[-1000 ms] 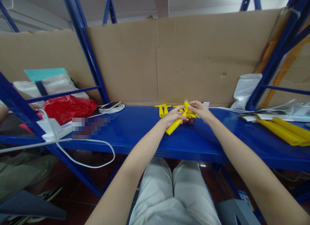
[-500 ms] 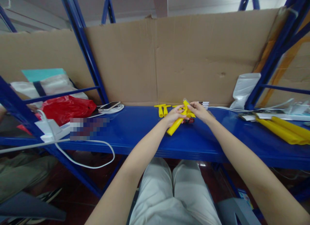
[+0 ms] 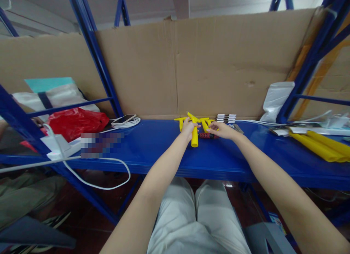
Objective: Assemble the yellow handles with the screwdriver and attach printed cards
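Note:
My left hand (image 3: pixel 188 130) is closed around the tubular handle of a yellow T-shaped scraper (image 3: pixel 194 139), its wide head pointing away from me. More yellow T-shaped scrapers (image 3: pixel 204 124) lie behind it at the back of the table, partly hidden by my hands. My right hand (image 3: pixel 222 130) hovers low on the right, fingers loosely curled but apart, with nothing visible in them. Its fingertips are near the right end of a red-and-black tool handle (image 3: pixel 207 135) on the table. Whether they touch it I cannot tell.
Small black-and-white stacked pieces (image 3: pixel 226 118) lie behind my right hand. Long yellow rolled pieces (image 3: pixel 322 146) rest at the right. A phone (image 3: pixel 125 118) on a coiled white cable, a red plastic bag (image 3: pixel 76 122) and a power strip (image 3: pixel 71 147) are at the left. Cardboard (image 3: pixel 218 64) walls the back.
My two hands have come apart. The scraper in my left hand has moved left and turned more upright in view. My right hand has let go of it and dropped toward the red-and-black handle.

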Tool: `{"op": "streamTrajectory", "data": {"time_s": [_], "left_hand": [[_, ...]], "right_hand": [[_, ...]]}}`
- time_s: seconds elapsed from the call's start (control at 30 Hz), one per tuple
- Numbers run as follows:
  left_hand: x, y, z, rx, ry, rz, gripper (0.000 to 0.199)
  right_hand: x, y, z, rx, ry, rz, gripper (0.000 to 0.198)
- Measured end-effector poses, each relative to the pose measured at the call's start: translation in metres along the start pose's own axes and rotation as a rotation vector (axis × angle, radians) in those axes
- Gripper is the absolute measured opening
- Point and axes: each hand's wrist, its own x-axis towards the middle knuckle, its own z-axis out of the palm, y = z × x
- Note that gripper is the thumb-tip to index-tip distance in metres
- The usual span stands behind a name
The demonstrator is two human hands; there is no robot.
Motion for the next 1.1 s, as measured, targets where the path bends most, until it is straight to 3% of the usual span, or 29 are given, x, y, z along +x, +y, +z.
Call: {"op": "streamTrajectory", "data": {"time_s": [0.13,0.3,0.6,0.73,0.9,1.1], "left_hand": [[0.005,-0.003,-0.003,-0.009,0.037,-0.009,0.067],[0.005,-0.004,-0.003,0.007,0.036,-0.020,0.068],[-0.004,0.000,0.002,-0.004,0.079,-0.012,0.061],[-0.005,0.000,0.002,-0.015,0.073,-0.013,0.060],[-0.003,-0.001,0.001,-0.005,0.072,-0.014,0.064],[-0.003,0.000,0.001,-0.010,0.076,-0.011,0.065]], "right_hand": [[-0.004,-0.004,0.001,-0.056,-0.171,0.010,0.027],[-0.005,-0.008,-0.002,-0.118,-0.205,0.023,0.026],[-0.007,-0.013,-0.011,-0.213,-0.334,0.104,0.044],[-0.008,-0.013,-0.013,-0.197,-0.336,0.117,0.050],[-0.011,-0.017,-0.010,0.031,-0.316,0.205,0.045],[-0.011,-0.025,-0.012,0.239,-0.091,0.231,0.041]]}}
